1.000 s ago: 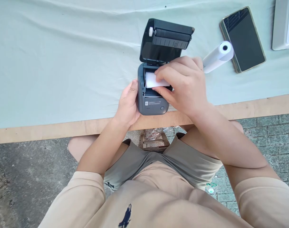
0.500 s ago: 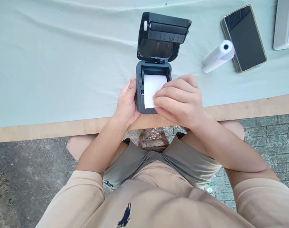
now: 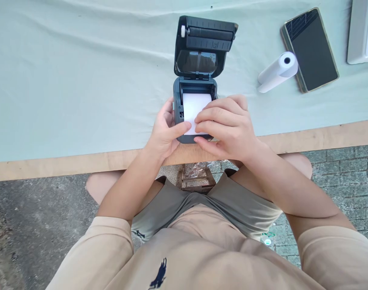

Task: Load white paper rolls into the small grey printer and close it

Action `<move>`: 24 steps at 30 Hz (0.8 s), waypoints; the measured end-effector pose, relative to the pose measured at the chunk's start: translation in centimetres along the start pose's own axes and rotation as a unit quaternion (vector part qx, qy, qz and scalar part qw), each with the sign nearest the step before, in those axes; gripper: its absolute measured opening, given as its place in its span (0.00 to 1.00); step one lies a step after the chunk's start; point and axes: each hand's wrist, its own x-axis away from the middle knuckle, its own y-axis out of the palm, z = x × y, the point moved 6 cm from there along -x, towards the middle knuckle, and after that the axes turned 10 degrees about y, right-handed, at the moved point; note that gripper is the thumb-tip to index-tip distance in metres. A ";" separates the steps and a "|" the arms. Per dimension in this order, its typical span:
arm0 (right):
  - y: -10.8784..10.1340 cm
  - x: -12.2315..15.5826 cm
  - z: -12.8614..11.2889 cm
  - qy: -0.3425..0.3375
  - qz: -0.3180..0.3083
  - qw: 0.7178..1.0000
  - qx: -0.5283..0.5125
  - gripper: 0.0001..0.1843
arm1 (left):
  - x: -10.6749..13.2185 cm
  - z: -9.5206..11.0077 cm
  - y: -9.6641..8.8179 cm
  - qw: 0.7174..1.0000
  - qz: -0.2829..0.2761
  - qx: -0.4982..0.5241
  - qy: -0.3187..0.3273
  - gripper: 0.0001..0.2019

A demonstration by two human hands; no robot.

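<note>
A small dark grey printer (image 3: 178, 105) stands near the table's front edge with its lid (image 3: 202, 44) swung up and back. White paper (image 3: 195, 106) lies in its open bay, pulled forward over the front. My left hand (image 3: 164, 135) grips the printer's left side, thumb laid on the paper's lower edge. My right hand (image 3: 229, 127) is curled over the printer's right front, fingertips pressing the paper down.
A spare white paper roll (image 3: 277, 71) lies on the pale green cloth (image 3: 81, 80) to the right, beside a dark phone (image 3: 311, 48). A white device (image 3: 363, 32) sits at the far right edge. The wooden table edge (image 3: 323, 139) runs along the front.
The right hand pulled the paper's end out of the bay toward me and now presses it on the front. The left thumb moved onto the paper.
</note>
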 end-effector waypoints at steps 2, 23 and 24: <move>0.1 0.0 0.2 0.007 -0.003 1.000 -0.010 0.06 | 0.0 0.0 -0.1 1.000 0.006 -0.022 0.005 0.25; -2.6 -5.0 5.5 0.203 0.097 0.954 -0.196 0.13 | 0.1 0.2 -0.3 0.995 -0.024 -0.098 -0.001 0.34; -2.3 -5.1 5.4 0.206 0.076 0.951 -0.217 0.12 | 0.2 0.2 -0.4 0.995 -0.019 -0.097 -0.004 0.34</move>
